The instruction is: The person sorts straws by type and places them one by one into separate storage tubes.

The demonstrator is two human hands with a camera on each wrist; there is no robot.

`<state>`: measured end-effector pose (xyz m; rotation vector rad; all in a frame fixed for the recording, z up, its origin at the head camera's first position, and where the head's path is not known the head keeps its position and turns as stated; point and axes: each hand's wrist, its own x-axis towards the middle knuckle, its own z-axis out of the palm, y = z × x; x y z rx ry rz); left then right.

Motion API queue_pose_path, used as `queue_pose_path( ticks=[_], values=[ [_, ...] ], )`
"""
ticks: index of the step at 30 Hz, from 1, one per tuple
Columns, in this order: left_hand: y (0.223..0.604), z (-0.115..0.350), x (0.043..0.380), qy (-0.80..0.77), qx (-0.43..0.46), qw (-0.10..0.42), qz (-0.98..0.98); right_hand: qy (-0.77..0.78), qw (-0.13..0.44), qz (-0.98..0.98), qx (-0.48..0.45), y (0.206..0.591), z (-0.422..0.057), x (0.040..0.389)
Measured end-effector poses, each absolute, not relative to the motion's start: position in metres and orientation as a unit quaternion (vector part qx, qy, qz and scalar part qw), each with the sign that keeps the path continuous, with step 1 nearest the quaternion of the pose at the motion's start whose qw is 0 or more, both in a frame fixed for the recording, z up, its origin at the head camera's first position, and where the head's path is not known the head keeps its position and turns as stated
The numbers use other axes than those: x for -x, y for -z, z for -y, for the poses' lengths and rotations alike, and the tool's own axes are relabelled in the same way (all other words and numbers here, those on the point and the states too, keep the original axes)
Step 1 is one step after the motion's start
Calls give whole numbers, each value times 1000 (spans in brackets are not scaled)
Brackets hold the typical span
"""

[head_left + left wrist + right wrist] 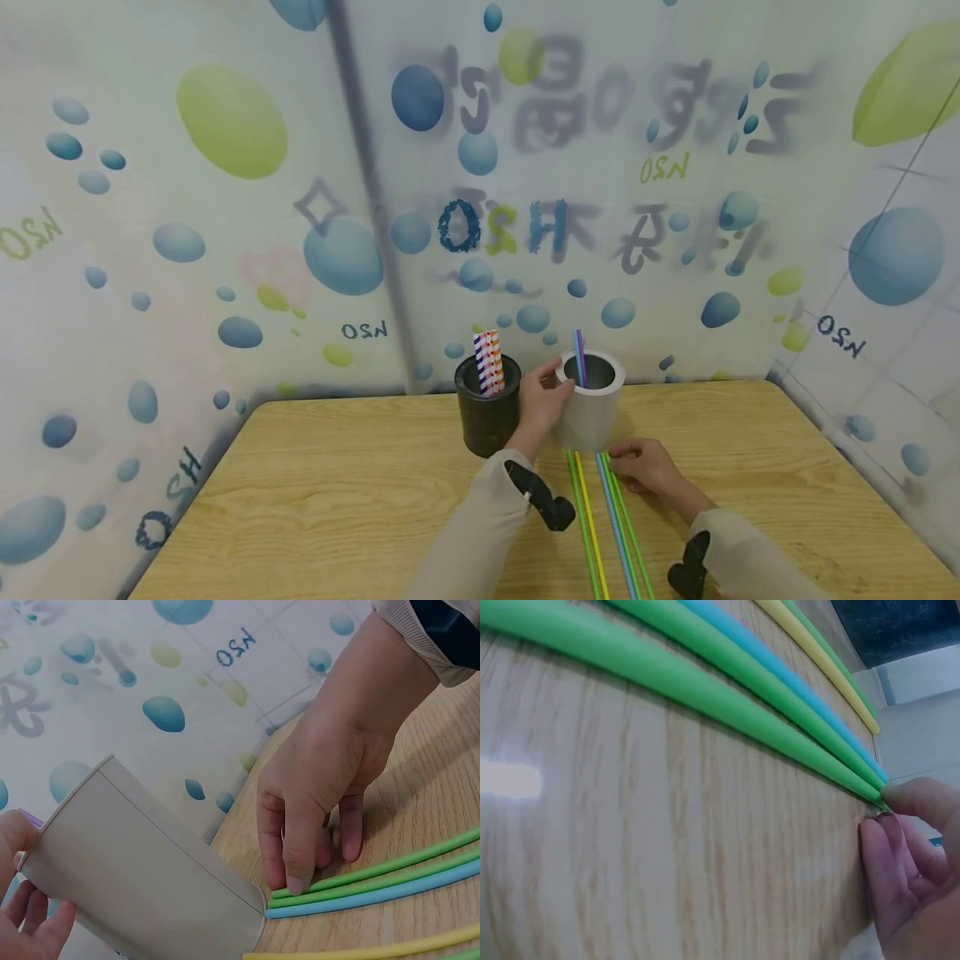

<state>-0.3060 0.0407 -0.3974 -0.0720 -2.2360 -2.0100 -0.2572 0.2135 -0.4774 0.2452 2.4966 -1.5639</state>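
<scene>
My left hand (542, 408) grips the rim of a white cylindrical cup (588, 425), thumb at the front. One blue and one purple straw (580, 358) stand inside this cup. To the right of the cup's base, my right hand (651, 467) pinches the far end of the outermost green straw (705, 705) between thumb and fingers. Beside it lie another green straw (727, 671) and a blue straw (375, 894), nearly parallel. A yellow straw (589, 525) and a further green straw (582, 525) lie to their left. Their far ends are close to the cup's base.
A black cup (489, 421) holding several striped and dotted straws (489, 362) stands just left of my left hand. The wooden table (337, 500) ends at a wall sheet (225, 250) printed with bubbles behind the cups.
</scene>
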Motion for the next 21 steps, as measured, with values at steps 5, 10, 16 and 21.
queue_pose_path(
  ticks=[5, 10, 16, 21],
  values=[
    [397, -41, 306, 667, 26, 70, 741, 521, 78, -845, -96, 478, -210, 259],
    [397, -41, 306, 668, 27, 69, 741, 517, 67, -847, -102, 477, -207, 257],
    [397, -40, 306, 669, 33, 69, 739, 496, 62, -859, -108, 476, -206, 258],
    [398, -40, 306, 671, 34, 73, 737, 481, 57, -867, -115, 479, -206, 260]
  ],
)
